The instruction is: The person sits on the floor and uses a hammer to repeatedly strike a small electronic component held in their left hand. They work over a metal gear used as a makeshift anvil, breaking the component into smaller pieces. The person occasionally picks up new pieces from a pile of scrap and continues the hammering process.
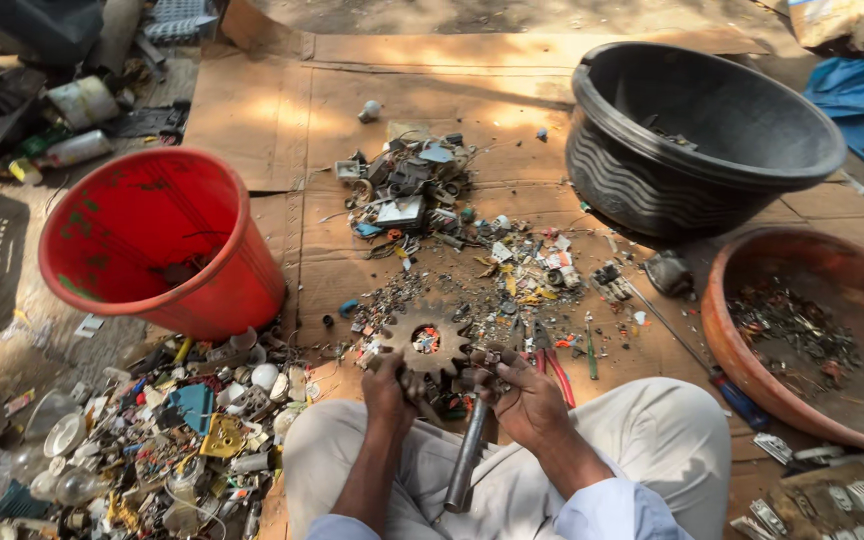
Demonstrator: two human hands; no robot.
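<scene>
Two hands are gripping a metal gear shaft over the person's lap: the left hand is closing around the big toothed gear, the right hand is clasping the smaller gear end, beside a red bucket and scattered scrap on the cardboard

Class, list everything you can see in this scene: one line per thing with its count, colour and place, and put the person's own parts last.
bucket: one, red, left, tipped toward the camera
tub: one, black, upper right
basin: one, reddish brown, right, metal bits inside
cardboard: flattened sheets, brown, under everything
scrap pile: one heap, mixed grey, centre
junk heap: one, mixed colours, lower left
pliers: one, red handles, right of the hands
gear: one, dark metal, held at centre
shaft: one, grey, between the knees
trousers: one pair, beige
left hand: on the gear
right hand: at the shaft's top
</scene>
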